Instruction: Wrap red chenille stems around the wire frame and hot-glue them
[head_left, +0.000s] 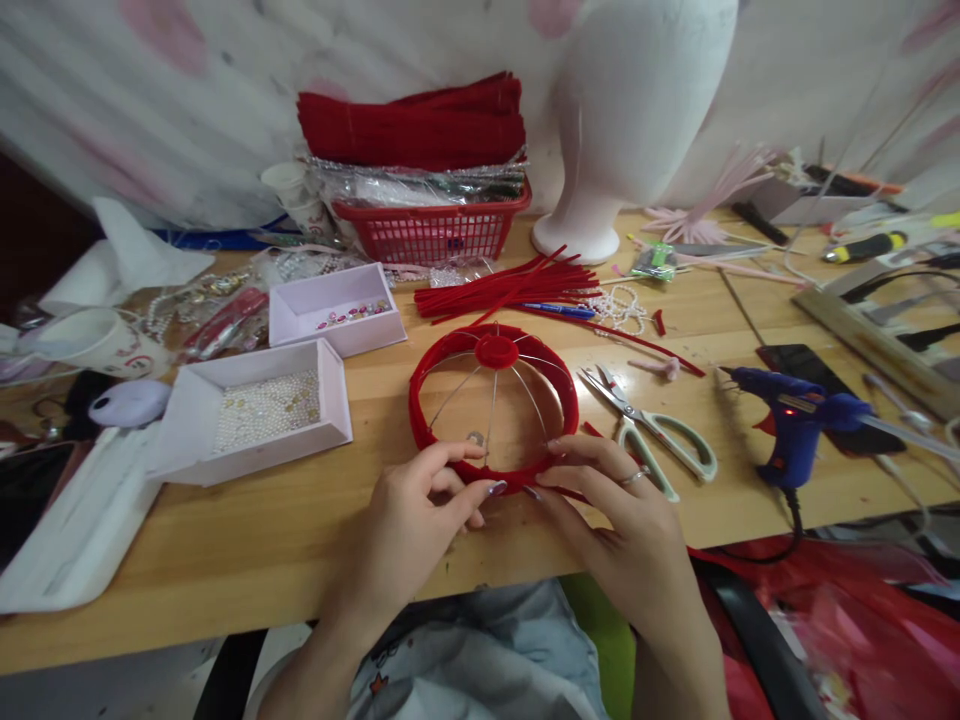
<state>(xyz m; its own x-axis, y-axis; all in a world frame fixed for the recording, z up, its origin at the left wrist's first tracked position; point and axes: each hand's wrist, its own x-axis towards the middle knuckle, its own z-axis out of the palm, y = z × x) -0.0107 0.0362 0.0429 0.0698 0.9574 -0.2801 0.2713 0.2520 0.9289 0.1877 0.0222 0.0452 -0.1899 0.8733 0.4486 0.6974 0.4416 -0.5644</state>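
Note:
A round wire frame (568, 385) wrapped in red fuzzy strips stands on the wooden table, its thin bare wires meeting at a red disc (496, 351) on top. My left hand (427, 495) pinches the near rim of the frame between thumb and fingers. On the same rim, just to the right, my right hand (611, 490) is closed, with thumb below and fingers above. A red pipe cleaner (566, 492) runs along the rim and out under the right fingers. Scissors (637, 412) with pale green handles lie partly spread beside the right hand.
A blue glue gun (795, 415) with a lit red light stands at right, near a dark phone (825, 390). White boxes of pearls (262, 410) and gems (352, 315) sit at left. Behind are red pipe cleaners (510, 288), a red basket (435, 230) and a white mannequin head (637, 100).

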